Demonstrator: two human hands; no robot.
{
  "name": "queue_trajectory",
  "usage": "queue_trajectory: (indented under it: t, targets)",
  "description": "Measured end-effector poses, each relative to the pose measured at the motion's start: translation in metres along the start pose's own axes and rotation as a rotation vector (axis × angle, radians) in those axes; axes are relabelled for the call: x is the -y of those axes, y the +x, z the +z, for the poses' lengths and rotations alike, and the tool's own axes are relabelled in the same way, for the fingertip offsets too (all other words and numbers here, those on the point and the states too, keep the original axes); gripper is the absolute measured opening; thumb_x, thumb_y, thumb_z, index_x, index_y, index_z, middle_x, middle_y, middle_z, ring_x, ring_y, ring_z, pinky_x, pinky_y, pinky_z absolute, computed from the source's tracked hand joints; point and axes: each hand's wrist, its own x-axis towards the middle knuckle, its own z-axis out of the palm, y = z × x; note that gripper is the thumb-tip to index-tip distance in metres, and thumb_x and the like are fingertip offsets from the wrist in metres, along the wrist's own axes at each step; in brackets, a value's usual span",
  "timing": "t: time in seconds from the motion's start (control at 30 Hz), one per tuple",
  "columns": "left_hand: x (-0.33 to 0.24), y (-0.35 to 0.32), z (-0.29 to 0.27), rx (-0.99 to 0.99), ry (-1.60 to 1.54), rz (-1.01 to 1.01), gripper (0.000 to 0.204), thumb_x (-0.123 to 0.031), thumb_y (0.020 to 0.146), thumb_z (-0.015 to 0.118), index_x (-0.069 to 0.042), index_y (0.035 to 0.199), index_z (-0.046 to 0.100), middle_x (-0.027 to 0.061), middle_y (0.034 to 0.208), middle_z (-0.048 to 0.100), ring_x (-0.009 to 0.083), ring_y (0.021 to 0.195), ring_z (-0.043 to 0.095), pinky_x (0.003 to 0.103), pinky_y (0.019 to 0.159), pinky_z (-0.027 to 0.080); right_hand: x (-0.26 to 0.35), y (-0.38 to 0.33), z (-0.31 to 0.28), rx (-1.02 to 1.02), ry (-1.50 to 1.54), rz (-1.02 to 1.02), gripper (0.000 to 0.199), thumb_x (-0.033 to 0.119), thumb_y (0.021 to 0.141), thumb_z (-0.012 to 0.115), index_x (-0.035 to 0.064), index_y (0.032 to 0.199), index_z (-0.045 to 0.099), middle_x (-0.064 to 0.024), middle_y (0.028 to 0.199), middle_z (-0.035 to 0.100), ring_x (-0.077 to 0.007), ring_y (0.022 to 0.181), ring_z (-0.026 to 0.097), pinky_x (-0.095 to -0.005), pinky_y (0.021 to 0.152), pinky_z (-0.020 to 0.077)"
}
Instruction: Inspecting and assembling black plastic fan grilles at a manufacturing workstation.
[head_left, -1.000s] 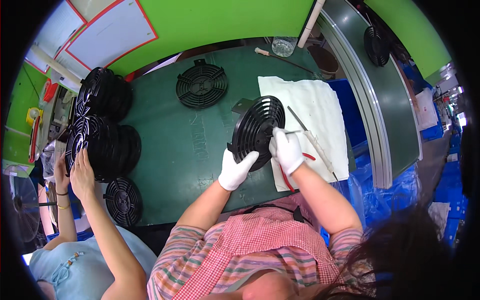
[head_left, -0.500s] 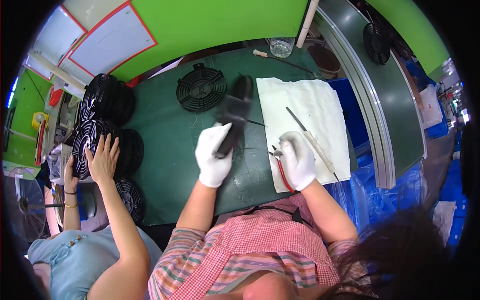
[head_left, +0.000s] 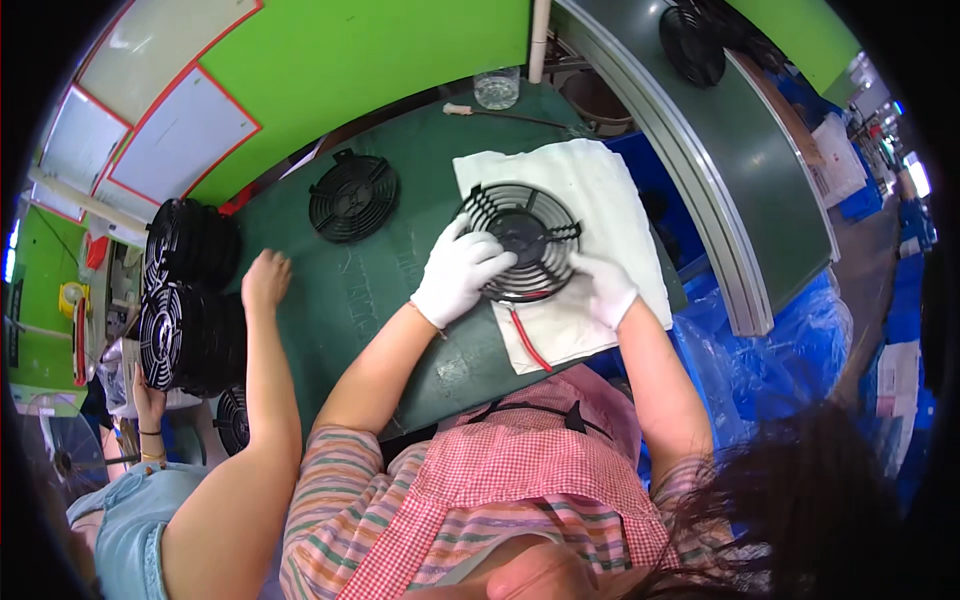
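Note:
A round black plastic fan guard point(head_left: 522, 237) with ring-shaped ribs is held face-up above a white cloth point(head_left: 625, 215). My left hand point(head_left: 463, 270), in a white glove, grips its left side, fingers lying over the ribs. At the right rim my right hand point(head_left: 605, 287), also gloved, pinches the edge. Red-handled pliers point(head_left: 530, 340) lie on the cloth just below, their jaws hidden beneath the guard. A second black fan guard point(head_left: 353, 195) lies flat on the green table to the left.
Stacked fan guards point(head_left: 190, 335) stand at the left, with a co-worker's hand point(head_left: 267, 280) over the table beside them. A clear water cup point(head_left: 496, 88) and a thin rod point(head_left: 500, 113) are at the back. A metal-edged green board point(head_left: 690, 150) rises on the right, above blue plastic.
The guard has turned from edge-on to flat and moved over the cloth. My right hand has come from the pliers to its rim. The co-worker's hand has left the stack.

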Motion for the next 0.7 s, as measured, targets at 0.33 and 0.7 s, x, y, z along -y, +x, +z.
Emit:
queue_trajectory:
  t: [0.33,0.7]
  targets:
    - [0.001,-0.003,0.003,0.023,-0.004,-0.02,0.029,-0.009,0.072,0.06,-0.014,0.1,0.067,0.0016,0.093,0.064,0.0196,0.099,0.063,0.053,0.104,0.04,0.0,-0.019,-0.001,0.136,0.01,-0.067,0.032,0.025,0.098,0.053,0.0064,0.124,0.056,-0.008,0.111,0.067,-0.0204,0.086,0.067,-0.0343,0.069,0.0558]
    - [-0.022,0.002,-0.019,-0.006,0.016,-0.031,0.03,-0.009,0.071,0.061,-0.012,0.1,0.067,0.003,0.093,0.064,0.0211,0.099,0.063,0.053,0.1,0.043,-0.008,-0.042,-0.001,0.159,0.05,-0.15,0.037,0.028,0.098,0.053,0.0058,0.127,0.055,-0.0093,0.105,0.067,-0.0195,0.079,0.067,-0.0321,0.068,0.0538]
